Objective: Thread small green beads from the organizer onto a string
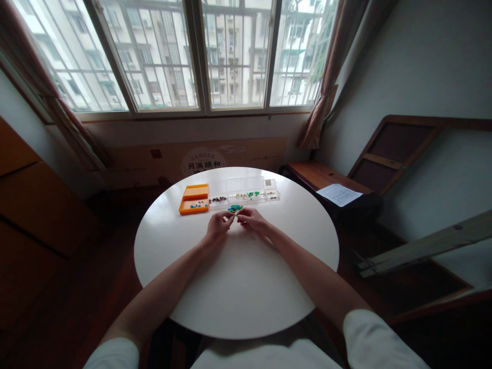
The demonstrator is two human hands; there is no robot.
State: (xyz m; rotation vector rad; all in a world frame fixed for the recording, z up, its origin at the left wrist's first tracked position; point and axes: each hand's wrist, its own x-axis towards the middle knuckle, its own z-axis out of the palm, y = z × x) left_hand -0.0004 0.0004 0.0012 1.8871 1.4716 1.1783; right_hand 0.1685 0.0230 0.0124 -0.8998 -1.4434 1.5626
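My left hand (220,224) and my right hand (251,220) meet above the white round table (238,287), fingertips nearly touching. Both are closed in a pinch on a small green piece (236,215), too tiny to make out its kind. Just beyond the fingers lies a small heap of blue and green pieces (235,208). Behind the heap, a clear plastic box (246,185) with compartments holds dark, cream and green pieces. To its left, an orange case (195,190) lies open, with a few blue and dark bits in its near half.
A small clear box (270,184) stands at the right end of the row. Right of the table, a paper sheet (339,195) lies on a wooden chair or bench (321,173). A large cardboard panel (154,159) leans under the barred window. An orange-brown cabinet (31,220) is at left.
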